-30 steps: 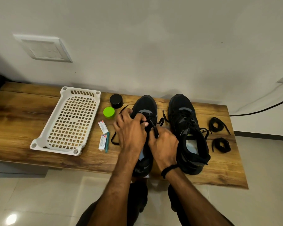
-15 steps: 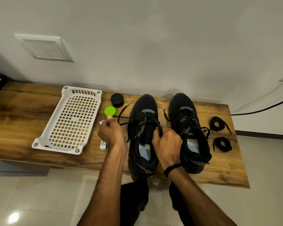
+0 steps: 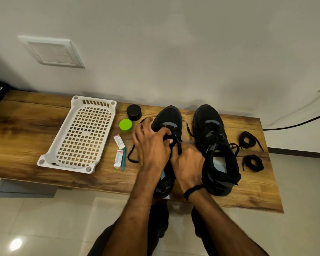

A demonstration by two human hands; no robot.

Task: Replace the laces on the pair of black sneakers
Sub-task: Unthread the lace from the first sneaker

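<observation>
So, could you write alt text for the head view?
A person's left hand and right hand grip the lace of a black sneaker on a bench. The second sneaker and two coiled laces lie right of it, a white basket left.

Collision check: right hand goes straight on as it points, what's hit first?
Likely the left hand: the right hand, pinching the black lace, points up-left over the black fabric sneaker, fingers nearly touching. Depth unclear.

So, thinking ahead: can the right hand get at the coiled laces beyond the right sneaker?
Probably, once freed. The right hand grips a lace on the left sneaker; the right sneaker stands between it and the coiled laces, but they lie uncovered, so reaching over looks feasible.
</observation>
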